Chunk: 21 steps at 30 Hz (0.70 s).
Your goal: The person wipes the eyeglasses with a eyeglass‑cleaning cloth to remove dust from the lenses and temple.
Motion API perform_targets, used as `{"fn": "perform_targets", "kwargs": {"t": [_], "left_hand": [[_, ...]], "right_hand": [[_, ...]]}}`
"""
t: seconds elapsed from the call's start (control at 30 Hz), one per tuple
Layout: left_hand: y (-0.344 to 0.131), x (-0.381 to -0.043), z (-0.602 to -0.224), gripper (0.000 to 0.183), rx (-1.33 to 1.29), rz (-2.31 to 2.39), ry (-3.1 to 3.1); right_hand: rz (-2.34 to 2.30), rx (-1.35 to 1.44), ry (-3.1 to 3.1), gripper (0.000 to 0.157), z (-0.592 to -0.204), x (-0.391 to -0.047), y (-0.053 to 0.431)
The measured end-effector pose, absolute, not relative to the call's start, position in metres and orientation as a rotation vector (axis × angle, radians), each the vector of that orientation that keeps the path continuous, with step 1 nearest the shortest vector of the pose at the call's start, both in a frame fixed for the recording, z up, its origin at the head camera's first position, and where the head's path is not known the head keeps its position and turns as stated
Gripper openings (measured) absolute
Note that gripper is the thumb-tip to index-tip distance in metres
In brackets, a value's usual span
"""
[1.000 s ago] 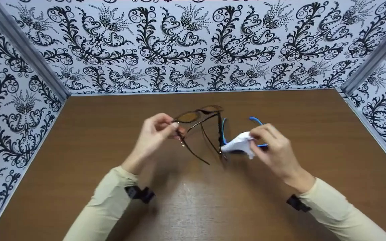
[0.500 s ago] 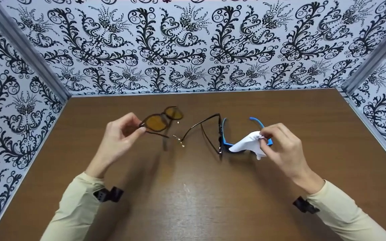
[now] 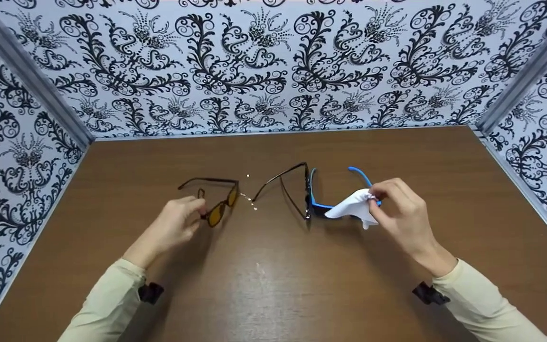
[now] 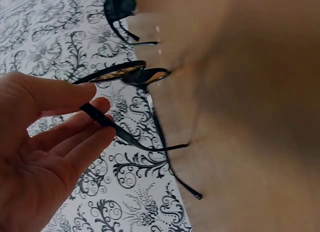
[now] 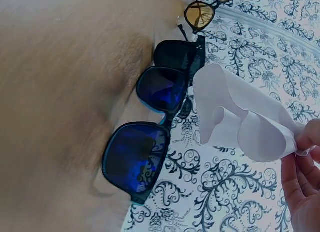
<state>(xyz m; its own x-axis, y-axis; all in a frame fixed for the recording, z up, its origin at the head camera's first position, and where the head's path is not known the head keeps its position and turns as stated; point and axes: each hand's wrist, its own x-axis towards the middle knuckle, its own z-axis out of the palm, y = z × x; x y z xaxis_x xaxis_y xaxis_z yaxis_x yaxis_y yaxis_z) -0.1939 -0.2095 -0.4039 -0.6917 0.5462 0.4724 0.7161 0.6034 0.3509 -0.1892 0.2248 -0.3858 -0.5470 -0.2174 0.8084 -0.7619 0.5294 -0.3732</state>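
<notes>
My left hand [image 3: 176, 221] pinches dark-framed sunglasses with amber lenses [image 3: 215, 215] at one hinge corner, low over the left part of the table. In the left wrist view both temple arms [image 4: 131, 138] are unfolded. My right hand [image 3: 404, 213] pinches a white cloth [image 3: 355, 207] by a bunched corner, the rest hanging down. Behind the cloth, blue-framed sunglasses [image 3: 318, 206] rest on the table, partly hidden; the right wrist view shows their dark blue lenses [image 5: 135, 154]. Black sunglasses [image 3: 307, 190] stand just left of the blue pair, temples pointing left.
Small shiny bits [image 3: 249, 201] lie on the brown table [image 3: 273, 266] between the amber and black sunglasses. Patterned black-and-white panels [image 3: 264, 66] wall the table at the back and both sides.
My left hand has carried the amber sunglasses left, away from the black pair, then turned and lowered them. My right hand has shifted slightly right, still holding the cloth.
</notes>
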Motion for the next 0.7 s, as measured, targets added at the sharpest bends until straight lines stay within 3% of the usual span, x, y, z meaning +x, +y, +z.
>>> {"fn": "perform_targets", "kwargs": {"t": [0.4,0.7], "left_hand": [[-0.221,-0.195,-0.423,0.032,-1.040,-0.701,-2.667],[-0.200,-0.193,-0.407,0.027,-0.938,-0.413,-2.852]], "right_hand": [[0.985,0.748,-2.076,0.028,-0.389,-0.184,0.230],[0.969,0.757,-2.083,0.027,-0.388,-0.183,0.232]]}}
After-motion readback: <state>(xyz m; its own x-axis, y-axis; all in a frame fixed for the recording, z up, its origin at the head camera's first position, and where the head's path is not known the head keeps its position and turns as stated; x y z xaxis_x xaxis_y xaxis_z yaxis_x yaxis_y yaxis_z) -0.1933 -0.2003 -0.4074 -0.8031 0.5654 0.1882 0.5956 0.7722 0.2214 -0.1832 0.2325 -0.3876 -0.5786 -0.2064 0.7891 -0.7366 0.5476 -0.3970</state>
